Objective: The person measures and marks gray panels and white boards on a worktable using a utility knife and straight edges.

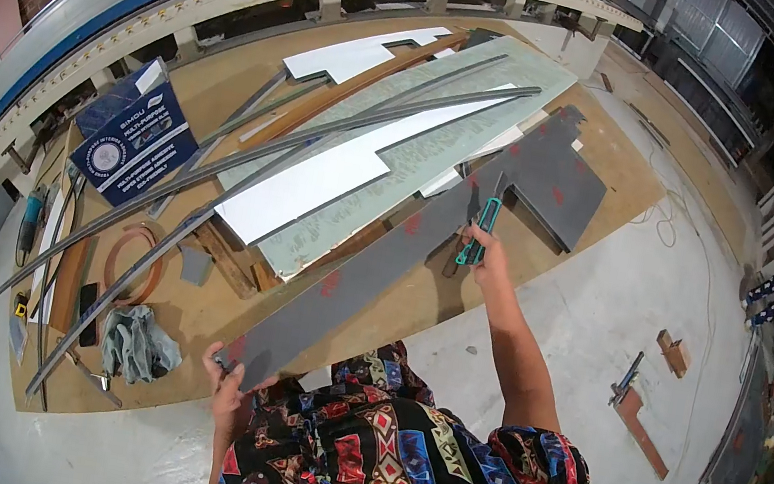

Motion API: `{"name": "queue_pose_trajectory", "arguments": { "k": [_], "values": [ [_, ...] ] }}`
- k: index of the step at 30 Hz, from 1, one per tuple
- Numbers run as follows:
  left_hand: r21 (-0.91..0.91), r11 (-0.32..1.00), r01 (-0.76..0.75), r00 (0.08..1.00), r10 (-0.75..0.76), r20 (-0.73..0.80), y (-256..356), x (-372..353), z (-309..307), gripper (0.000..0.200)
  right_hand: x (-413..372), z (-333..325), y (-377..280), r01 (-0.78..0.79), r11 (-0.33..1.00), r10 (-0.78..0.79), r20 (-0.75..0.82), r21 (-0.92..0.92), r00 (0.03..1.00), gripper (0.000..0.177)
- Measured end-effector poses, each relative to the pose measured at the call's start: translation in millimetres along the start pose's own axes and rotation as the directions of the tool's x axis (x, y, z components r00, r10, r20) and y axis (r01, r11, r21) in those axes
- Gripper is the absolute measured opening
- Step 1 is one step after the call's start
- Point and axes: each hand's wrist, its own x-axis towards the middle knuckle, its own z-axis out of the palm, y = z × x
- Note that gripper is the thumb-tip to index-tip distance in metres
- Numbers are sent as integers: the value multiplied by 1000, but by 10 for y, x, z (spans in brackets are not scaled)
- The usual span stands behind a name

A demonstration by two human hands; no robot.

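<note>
R hand (pixel 489 255) ptly hides teal tool (pixel 481 229)

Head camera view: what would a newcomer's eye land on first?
Probably the long, dark grey panel with red marks, slanting across the near side of the table. At its edge, the right hand holds a teal tool. A dark blue box, printed in white, stands out at the picture's left.

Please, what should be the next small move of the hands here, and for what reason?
Perhaps bring the teal tool in the right hand to the edge of the grey panel: it appears close by, though contact is unclear, and the left hand is at the panel's near end, where it could steady it.
</note>
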Motion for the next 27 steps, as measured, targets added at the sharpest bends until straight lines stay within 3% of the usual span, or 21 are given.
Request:
{"name": "queue_pose_trajectory", "arguments": {
  "k": [2,8,11,14,20,23,27],
  "values": [
    [16,999,39,999,-39,34,-69,26,24,52,-60,38,-6,-46,999,43,-82,-30,996,18],
    [26,988,155,972,-157,177,-169,168,59,51,-49,-20,58,4,1000,-4,-40,14,999,21],
    [91,961,262,949,-274,155,-195,194,168,51,-82,13,24,-40,996,45,-62,78,997,17],
    [77,952,295,929,-305,211,-461,278,94,51,-153,65,-17,9,999,-5,-96,42,995,18],
    [108,944,310,932,-325,162,-634,351,4,52,-93,-57,112,35,998,-32,-72,44,997,27],
    [189,917,350,925,-371,88,-575,455,-3,55,-131,-75,87,-27,999,28,-30,34,999,27],
    [326,882,340,915,-391,103,-490,592,-25,57,-179,-31,75,15,999,-14,-44,36,999,26]
  ]
}}
